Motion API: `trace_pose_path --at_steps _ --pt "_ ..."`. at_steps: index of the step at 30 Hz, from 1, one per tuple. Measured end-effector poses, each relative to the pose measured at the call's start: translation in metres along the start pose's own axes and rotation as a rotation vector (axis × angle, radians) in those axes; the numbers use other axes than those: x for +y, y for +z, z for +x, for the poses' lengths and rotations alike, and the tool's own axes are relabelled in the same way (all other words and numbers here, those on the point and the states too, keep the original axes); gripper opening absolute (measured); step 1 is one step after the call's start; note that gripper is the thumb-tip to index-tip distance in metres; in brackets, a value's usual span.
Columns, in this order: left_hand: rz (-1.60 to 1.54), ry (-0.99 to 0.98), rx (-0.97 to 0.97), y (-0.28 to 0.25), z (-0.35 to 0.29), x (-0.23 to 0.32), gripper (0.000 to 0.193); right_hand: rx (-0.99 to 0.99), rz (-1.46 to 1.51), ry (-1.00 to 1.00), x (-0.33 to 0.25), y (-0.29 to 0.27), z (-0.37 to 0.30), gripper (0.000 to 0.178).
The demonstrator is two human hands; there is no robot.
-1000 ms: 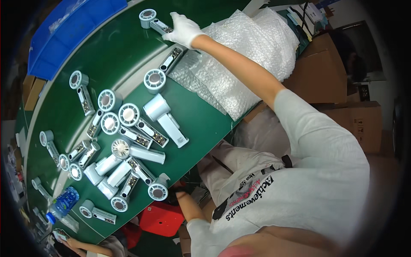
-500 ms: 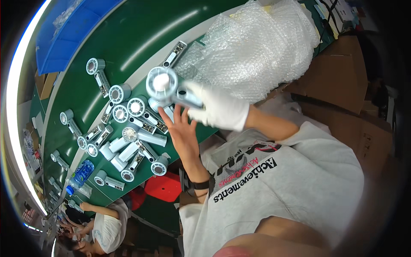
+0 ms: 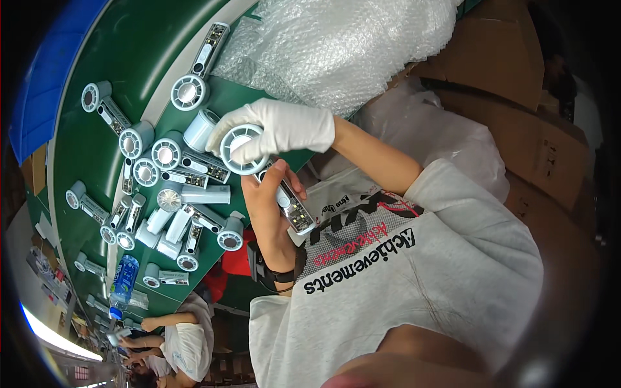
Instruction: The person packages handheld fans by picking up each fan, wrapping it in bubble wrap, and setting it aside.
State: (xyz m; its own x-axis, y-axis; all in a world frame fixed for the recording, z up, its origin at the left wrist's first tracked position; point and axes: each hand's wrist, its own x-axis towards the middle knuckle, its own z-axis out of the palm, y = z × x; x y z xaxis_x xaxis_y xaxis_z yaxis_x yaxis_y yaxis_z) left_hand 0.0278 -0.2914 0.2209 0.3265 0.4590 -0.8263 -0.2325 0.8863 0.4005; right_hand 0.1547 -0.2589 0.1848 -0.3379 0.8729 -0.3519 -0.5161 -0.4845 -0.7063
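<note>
A pale blue handheld fan (image 3: 295,212) with a round slotted head is held between my two hands. My right hand (image 3: 284,126), in a white glove, is closed around the fan's head from above. My bare left hand (image 3: 263,195) is closed around the handle, its thumb along one side. A strip of circuit board with small parts shows in the open face of the handle. Just left of the glove lies a pale blue cylindrical fan part (image 3: 201,130), and another handheld fan (image 3: 189,92) with an exposed board lies beyond it.
Several more fans (image 3: 165,154) lie heaped on the green table (image 3: 213,107). Bubble wrap (image 3: 336,52) covers the far side. Left are a blue bin (image 3: 55,71) and a water bottle (image 3: 124,278). Cardboard boxes (image 3: 511,142) stand at right; a person (image 3: 187,343) sits lower left.
The fan has tilted and come nearer my body. My left hand, previously open beneath it, has closed on the handle, while the gloved hand has shifted from the handle to the head.
</note>
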Motion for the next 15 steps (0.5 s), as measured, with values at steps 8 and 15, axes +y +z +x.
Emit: trace_pose_path --at_steps 8,15 --pt "-0.075 -0.100 -0.173 -0.014 -0.002 -0.002 0.023 0.074 -0.043 0.008 0.003 0.002 -0.012 0.029" --pt "0.233 0.272 0.033 0.014 -0.013 -0.004 0.048 0.017 0.338 -0.217 0.017 -0.011 -0.001 0.035"
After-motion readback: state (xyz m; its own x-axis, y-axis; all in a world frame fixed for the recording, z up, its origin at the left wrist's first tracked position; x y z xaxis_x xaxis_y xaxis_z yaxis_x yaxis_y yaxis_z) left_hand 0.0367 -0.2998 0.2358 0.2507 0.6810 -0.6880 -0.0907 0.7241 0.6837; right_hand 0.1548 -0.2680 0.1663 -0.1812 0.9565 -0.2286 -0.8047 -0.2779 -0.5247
